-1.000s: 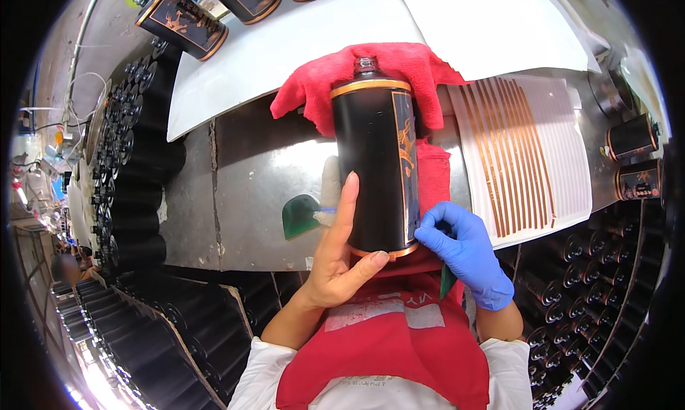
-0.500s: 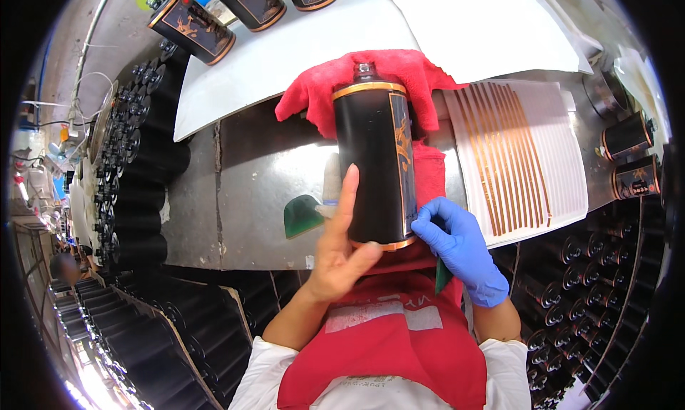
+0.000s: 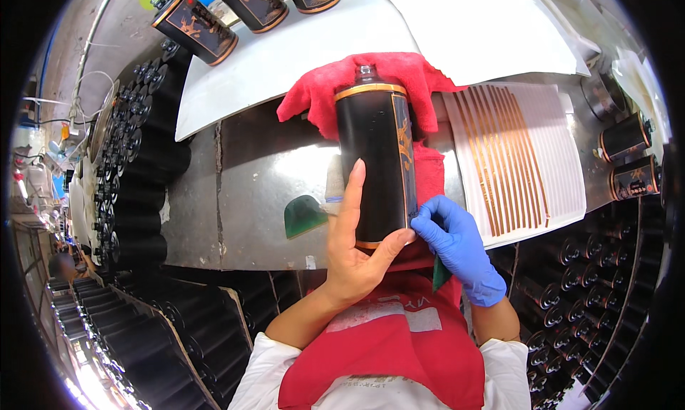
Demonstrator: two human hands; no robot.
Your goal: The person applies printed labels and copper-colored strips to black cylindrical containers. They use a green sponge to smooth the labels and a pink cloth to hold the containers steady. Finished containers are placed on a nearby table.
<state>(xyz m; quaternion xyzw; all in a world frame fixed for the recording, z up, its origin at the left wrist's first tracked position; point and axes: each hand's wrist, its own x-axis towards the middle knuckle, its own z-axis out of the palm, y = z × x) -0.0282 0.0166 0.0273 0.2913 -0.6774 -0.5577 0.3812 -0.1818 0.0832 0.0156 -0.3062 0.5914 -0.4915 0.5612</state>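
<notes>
A black bottle point(image 3: 367, 160) with copper-coloured bands and a gold picture label lies on a folded red towel point(image 3: 314, 92), its neck pointing away from me. My bare left hand point(image 3: 357, 256) grips its lower left side, the forefinger along the body and the thumb across the base band. At the bottom right corner of the bottle, my right hand point(image 3: 457, 246), in a blue glove, pinches thumb and forefinger together; whatever lies between the tips is too small to tell. A green scraper point(image 3: 441, 273) sticks out below this hand, tucked in the other fingers.
A white sheet with copper strips point(image 3: 503, 160) lies right of the bottle. Another green scraper point(image 3: 305, 216) rests on the metal table point(image 3: 250, 189) at left. Decorated bottles point(image 3: 194, 28) stand at the back left. Stacked black bottles point(image 3: 139, 160) line the left; racks of bottles point(image 3: 581, 289) fill the lower right.
My left hand has shifted right, and its thumb has slid along the base band toward the gloved fingertips. The right hand stays at the bottle's corner.
</notes>
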